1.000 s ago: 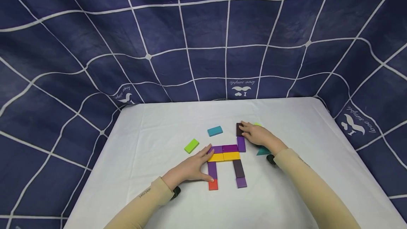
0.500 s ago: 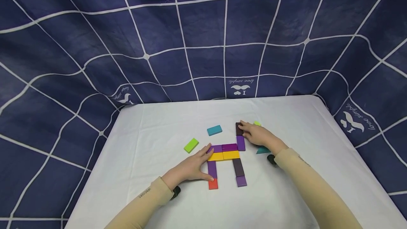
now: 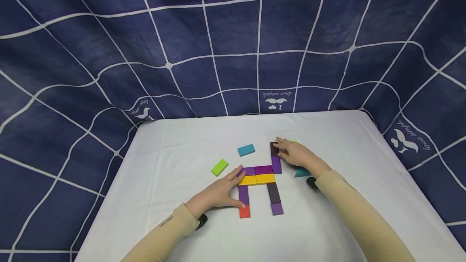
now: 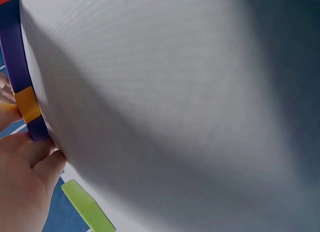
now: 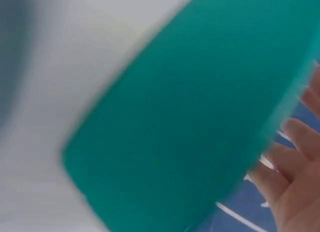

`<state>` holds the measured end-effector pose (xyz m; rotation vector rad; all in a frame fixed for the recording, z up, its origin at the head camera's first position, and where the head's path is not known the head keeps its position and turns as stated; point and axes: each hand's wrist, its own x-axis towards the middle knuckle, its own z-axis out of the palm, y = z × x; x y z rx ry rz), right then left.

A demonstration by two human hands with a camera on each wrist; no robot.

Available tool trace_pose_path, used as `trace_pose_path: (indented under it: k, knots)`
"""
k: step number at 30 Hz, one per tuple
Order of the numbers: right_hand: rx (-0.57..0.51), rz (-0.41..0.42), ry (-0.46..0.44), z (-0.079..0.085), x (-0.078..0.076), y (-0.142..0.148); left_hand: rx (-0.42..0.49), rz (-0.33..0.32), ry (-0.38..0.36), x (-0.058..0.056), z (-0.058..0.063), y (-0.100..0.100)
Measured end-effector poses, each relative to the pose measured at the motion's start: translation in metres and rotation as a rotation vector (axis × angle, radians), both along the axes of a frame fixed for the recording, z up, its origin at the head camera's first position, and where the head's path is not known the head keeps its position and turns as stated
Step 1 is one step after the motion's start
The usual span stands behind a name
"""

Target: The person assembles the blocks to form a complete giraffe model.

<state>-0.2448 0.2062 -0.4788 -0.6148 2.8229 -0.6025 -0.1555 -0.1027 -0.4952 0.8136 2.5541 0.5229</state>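
Observation:
Flat coloured blocks lie on the white table in a four-legged figure. My left hand (image 3: pixel 220 191) rests at its left side, fingers spread. The fingertips touch the purple block (image 3: pixel 249 171) and yellow block (image 3: pixel 248 180), and the thumb reaches the red block (image 3: pixel 244 212) below a purple leg block (image 3: pixel 243 194). At the upper right, my right hand (image 3: pixel 295 153) lays its fingertips on the right side of a dark block (image 3: pixel 274 149), which stands end to end with a violet block (image 3: pixel 276 165). A second yellow block (image 3: pixel 265 178) and a magenta block (image 3: pixel 263 170) complete the middle rows.
A blue block (image 3: pixel 246 150) and a lime green block (image 3: pixel 220 167) lie loose beyond the figure. Under my right wrist is a teal piece (image 3: pixel 301 172), large in the right wrist view. Another lime piece (image 3: pixel 295 141) peeks out behind that hand. Dark blue cloth (image 3: pixel 233 72) hangs around the table.
Both hands and the blocks stay practically in place. The head view shifts slightly.

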Motion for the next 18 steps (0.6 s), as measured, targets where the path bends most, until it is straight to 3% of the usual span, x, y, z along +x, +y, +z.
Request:
trace_pose_path:
  k: [5, 10, 13, 18]
  knots:
    - [-0.090, -0.052, 0.044, 0.012, -0.014, -0.010, -0.015, 0.004, 0.003, -0.001, -0.001, 0.000]
    - [-0.157, -0.072, -0.036, 0.013, -0.025, -0.037, -0.021, 0.010, -0.006, -0.002, 0.000, 0.000]
    - [-0.164, -0.042, -0.059, 0.008, -0.028, -0.053, -0.021, 0.009, -0.010, -0.002, 0.000, 0.001]
    - [-0.094, 0.069, -0.012, 0.001, -0.029, -0.075, -0.024, 0.005, -0.004, -0.002, -0.002, 0.002]
